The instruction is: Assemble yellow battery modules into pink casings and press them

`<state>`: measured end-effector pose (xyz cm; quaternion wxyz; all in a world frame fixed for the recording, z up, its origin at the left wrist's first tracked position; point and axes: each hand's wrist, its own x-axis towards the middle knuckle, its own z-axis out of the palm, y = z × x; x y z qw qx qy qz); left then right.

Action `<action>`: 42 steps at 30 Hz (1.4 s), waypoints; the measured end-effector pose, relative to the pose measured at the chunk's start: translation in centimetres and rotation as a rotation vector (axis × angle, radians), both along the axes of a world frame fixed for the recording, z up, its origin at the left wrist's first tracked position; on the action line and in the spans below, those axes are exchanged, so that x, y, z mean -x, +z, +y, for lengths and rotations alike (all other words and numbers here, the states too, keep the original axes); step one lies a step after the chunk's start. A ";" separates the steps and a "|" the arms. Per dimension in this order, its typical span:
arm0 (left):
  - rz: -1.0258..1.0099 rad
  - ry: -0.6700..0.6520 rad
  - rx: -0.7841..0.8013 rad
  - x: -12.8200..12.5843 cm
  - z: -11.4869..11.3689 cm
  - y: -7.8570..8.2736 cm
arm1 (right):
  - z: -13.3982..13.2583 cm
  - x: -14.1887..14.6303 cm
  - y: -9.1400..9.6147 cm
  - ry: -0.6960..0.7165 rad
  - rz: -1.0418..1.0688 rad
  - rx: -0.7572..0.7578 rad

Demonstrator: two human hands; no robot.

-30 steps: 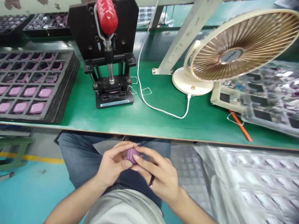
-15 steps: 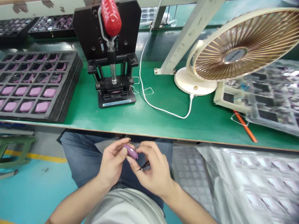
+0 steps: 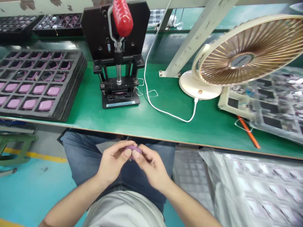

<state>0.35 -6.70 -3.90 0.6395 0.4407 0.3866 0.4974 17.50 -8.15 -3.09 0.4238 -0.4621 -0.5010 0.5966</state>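
Above my lap, just off the bench's front edge, a small purple watch case is pinched between both hands. My left hand is closed on its left end, thumb on the near side. The thumb and fingers of my right hand press on its right end. Fingers cover most of the case. The dark pointed tool that showed in my right hand earlier cannot be made out now. Beyond the hands stands a black hand press with a red-capped lever.
A grey foam tray of purple cases is at the left on the green bench. A fan with a white cable stands right, near clear trays and an orange stick. Plastic-wrapped trays lie lower right.
My right thumb and fingers have closed further over the purple watch case, which has turned and is more covered. The dark tool has gone out of sight. The view has shifted slightly.
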 end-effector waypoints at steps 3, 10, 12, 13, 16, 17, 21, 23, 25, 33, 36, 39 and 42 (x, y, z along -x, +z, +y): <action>0.289 -0.067 -0.321 1.5 1.1 1.0 | 0.9 -0.3 0.6 0.087 0.438 0.489; 0.582 -0.069 -0.873 3.9 2.3 2.2 | 1.1 0.6 0.9 0.234 0.625 0.798; 0.598 -0.048 -0.889 4.1 2.2 2.3 | 1.1 0.8 1.0 0.253 0.524 0.790; 0.606 -0.020 -0.866 4.2 2.3 2.4 | 1.3 0.7 1.2 0.258 0.427 0.730; 0.660 0.086 -0.750 4.8 3.5 3.4 | 3.2 -0.6 3.8 0.141 0.031 0.286; 0.685 0.102 -0.737 5.0 4.3 3.9 | 4.4 -1.3 5.2 0.028 -0.106 0.075; 0.781 0.079 -0.852 5.1 9.6 5.7 | 11.9 -3.1 11.7 -0.449 -0.510 -0.785; 0.846 0.117 -0.898 4.5 12.6 5.7 | 16.2 -3.0 14.1 -0.429 -0.622 -1.080; 0.906 0.156 -0.909 3.7 14.9 5.0 | 19.7 -2.1 15.2 -0.316 -0.706 -1.258; 0.952 0.169 -0.896 3.3 17.2 2.1 | 23.4 0.7 20.0 -0.445 -0.657 -1.428; 0.914 0.179 -0.911 4.1 17.0 2.4 | 22.2 -0.1 21.6 -0.640 -0.700 -1.418; 0.892 0.255 -0.894 5.6 16.4 3.0 | 20.0 -1.1 17.7 -0.543 -0.849 -1.400; 0.905 0.331 -0.858 7.1 15.0 3.3 | 18.8 -1.6 10.3 -0.224 -1.028 -1.356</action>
